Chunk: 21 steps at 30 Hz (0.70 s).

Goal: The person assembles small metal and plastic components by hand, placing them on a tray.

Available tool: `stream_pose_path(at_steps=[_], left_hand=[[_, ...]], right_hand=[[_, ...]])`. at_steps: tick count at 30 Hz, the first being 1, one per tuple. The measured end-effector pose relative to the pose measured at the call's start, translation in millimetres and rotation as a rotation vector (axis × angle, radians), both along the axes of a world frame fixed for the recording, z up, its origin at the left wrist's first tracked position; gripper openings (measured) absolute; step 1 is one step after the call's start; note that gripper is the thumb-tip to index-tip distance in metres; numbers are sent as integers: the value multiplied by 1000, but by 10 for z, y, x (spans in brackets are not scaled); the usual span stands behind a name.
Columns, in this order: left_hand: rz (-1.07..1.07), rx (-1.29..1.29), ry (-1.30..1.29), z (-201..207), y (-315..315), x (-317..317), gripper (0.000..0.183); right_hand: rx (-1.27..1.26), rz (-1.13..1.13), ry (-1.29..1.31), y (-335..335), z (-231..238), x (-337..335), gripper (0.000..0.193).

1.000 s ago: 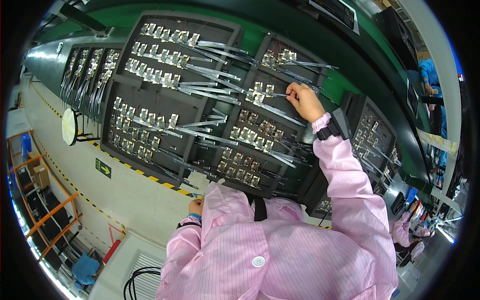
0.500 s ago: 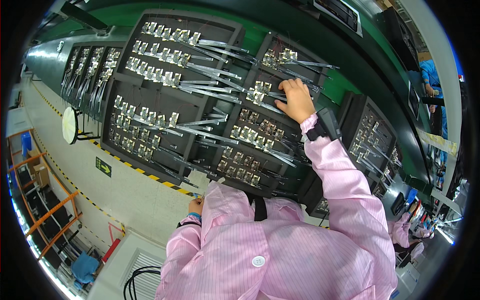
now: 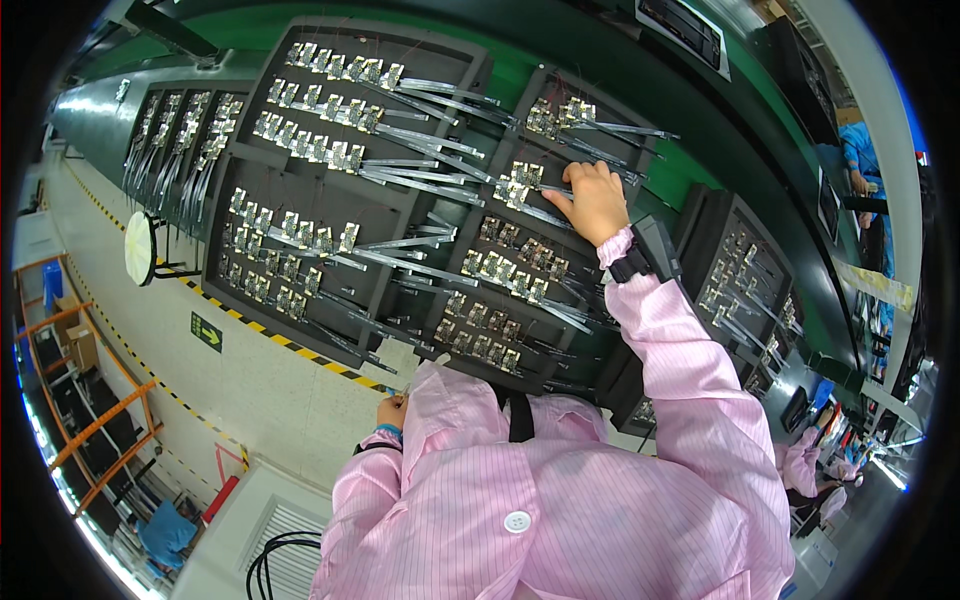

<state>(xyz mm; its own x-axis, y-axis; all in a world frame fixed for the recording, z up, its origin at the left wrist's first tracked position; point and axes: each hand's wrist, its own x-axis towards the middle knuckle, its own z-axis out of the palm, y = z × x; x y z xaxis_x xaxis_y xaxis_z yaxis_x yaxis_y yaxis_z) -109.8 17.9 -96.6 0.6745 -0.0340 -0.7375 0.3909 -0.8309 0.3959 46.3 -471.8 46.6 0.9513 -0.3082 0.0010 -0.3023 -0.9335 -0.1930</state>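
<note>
My right hand [image 3: 597, 203] is over the middle right foam tray, palm down. Its thumb and forefinger are apart, and a flat silver ribbon cable [image 3: 545, 212] runs toward the thumb. Small circuit boards [image 3: 522, 182] lie just left of the fingertips, with cables passing under the hand. What is beneath the palm is hidden. My left hand [image 3: 392, 411] hangs low beside my body, away from the trays. Its fingers are curled, and whatever they may hold is too small to make out.
Dark foam trays [image 3: 385, 215] with rows of boards and ribbon cables cover the green bench [image 3: 505, 75]. More boards sit in a tray [image 3: 740, 270] beyond my right forearm. A round stool [image 3: 140, 249] stands left, near striped floor tape [image 3: 270, 332]. Another person [image 3: 858, 150] is far right.
My right hand has shifted slightly, its thumb moving a little up and left and its wrist turning a bit. My left hand and the trays look the same.
</note>
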Motion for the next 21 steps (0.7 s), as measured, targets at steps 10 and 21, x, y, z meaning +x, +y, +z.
stream_pose_path(at_steps=[10, 21], left_hand=[[-31, 17, 12, -96, 60, -21, 30], [0, 16, 7, -154, 84, -45, 31]], right_hand=[[19, -77, 40, 3, -60, -47, 22], [40, -44, -23, -28, -158, -56, 10]])
